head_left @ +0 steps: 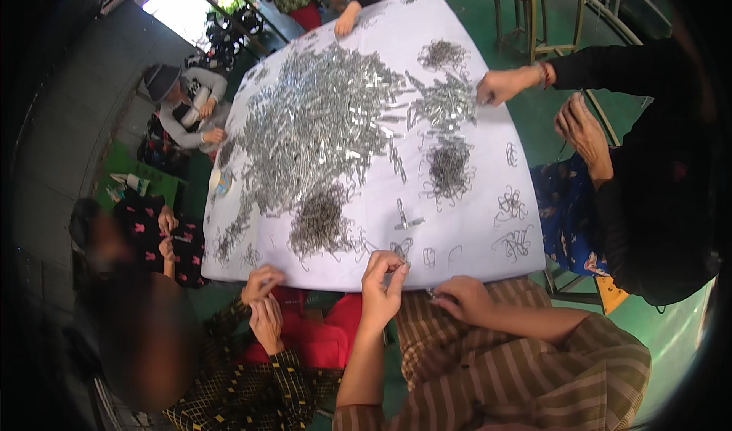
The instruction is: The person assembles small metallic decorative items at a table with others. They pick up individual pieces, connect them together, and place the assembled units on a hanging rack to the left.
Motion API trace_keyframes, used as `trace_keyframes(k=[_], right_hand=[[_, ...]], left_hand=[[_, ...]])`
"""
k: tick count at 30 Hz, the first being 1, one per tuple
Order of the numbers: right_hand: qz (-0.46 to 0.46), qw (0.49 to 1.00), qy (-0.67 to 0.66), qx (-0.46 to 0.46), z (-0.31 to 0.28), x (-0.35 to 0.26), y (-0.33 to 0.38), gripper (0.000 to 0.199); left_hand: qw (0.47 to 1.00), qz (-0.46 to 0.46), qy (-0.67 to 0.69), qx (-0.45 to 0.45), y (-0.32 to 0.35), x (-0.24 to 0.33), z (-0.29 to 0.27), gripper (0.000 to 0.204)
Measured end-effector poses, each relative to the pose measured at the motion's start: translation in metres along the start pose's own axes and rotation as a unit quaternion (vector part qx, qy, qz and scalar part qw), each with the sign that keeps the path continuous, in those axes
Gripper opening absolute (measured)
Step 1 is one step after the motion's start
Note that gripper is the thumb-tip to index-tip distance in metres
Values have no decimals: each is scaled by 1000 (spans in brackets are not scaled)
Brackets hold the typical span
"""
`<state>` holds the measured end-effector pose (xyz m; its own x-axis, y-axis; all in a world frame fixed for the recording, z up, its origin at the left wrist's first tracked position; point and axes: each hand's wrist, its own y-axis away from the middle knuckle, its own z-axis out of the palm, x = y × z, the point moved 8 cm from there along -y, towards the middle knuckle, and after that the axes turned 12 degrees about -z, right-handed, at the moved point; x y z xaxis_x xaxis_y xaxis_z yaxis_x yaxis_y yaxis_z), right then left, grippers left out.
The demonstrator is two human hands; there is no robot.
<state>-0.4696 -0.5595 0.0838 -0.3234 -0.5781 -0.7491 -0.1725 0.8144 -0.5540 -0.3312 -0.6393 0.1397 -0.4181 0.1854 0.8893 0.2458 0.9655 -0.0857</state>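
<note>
My left hand (383,284) is raised at the near edge of a white table (473,225), its fingertips pinched on a small thin wire piece (396,263). My right hand (461,297) rests lower, just below the table edge over my striped lap, fingers curled around a small metal part I can barely see. A large heap of shiny metal strips (320,126) covers the table's middle, with darker tangles of bent wire (319,221) and another wire pile (450,168) nearer me.
Several other people sit or stand around the table: one in a checked sleeve (263,309) at my left, one in black (656,179) at the right reaching into the strips, others at the left side and far end. A wooden stool (522,4) stands on the green floor.
</note>
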Motion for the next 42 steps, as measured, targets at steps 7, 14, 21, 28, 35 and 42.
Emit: trace_keyframes(k=[7, 14, 21, 28, 35, 42], right_hand=[[50, 999, 7, 10, 0, 5, -8, 16], [42, 999, 10, 4, 0, 4, -13, 15], [16, 999, 43, -8, -1, -2, -13, 14], [-63, 998, 3, -8, -4, 0, -18, 25], [-161, 986, 39, -10, 9, 28, -69, 40], [-50, 966, 252, -24, 33, 79, -99, 18]], left_hand=[[988, -57, 136, -36, 39, -8, 12, 8], [994, -59, 90, -20, 40, -13, 16, 8], [993, -55, 105, 27, 46, -22, 22, 6], [974, -59, 217, 22, 60, -28, 33, 9], [971, -6, 207, 119, 61, -20, 5, 10], [980, 23, 143, 139, 64, -2, -3, 7]])
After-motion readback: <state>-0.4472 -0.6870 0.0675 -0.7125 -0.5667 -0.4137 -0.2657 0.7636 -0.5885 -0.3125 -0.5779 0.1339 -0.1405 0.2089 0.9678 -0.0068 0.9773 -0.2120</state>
